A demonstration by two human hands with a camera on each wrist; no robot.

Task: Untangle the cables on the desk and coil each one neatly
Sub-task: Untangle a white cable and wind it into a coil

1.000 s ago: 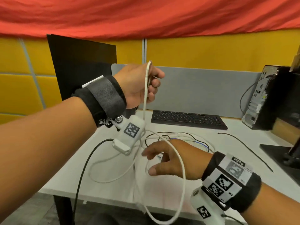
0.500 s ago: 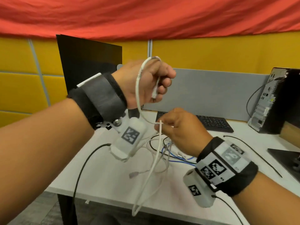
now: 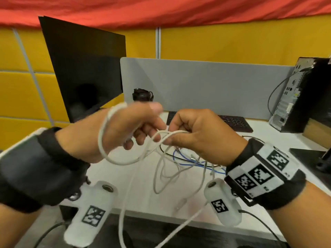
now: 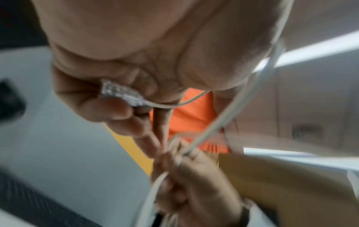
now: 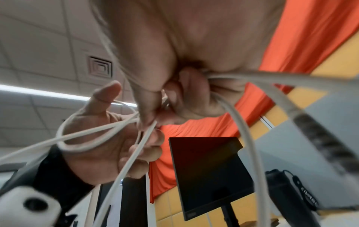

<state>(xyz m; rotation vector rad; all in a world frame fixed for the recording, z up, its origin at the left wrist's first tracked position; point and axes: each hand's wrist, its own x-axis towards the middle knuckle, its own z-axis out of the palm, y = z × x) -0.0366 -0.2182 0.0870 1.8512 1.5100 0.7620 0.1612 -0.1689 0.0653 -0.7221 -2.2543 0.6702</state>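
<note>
While left hand (image 3: 114, 133) grips white cable (image 3: 114, 161) looped round it, plug in fingers, right hand (image 3: 200, 135) pinches strand at 3 o'clock; light, limp, likely springy—hold near plug.

Two hands (image 3: 125, 129), one white cable (image 3: 107, 151), perhaps two more cables (image 3: 188, 164), one keyboard (image 3: 234, 122).

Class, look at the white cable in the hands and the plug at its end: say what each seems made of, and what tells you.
White cable: likely a matte rubbery plastic sheath; it bends in smooth loops without kinks and shows no glare. Plug in the left hand: apparently clear, hard plastic, translucent and glinting; blur leaves it uncertain.
</note>
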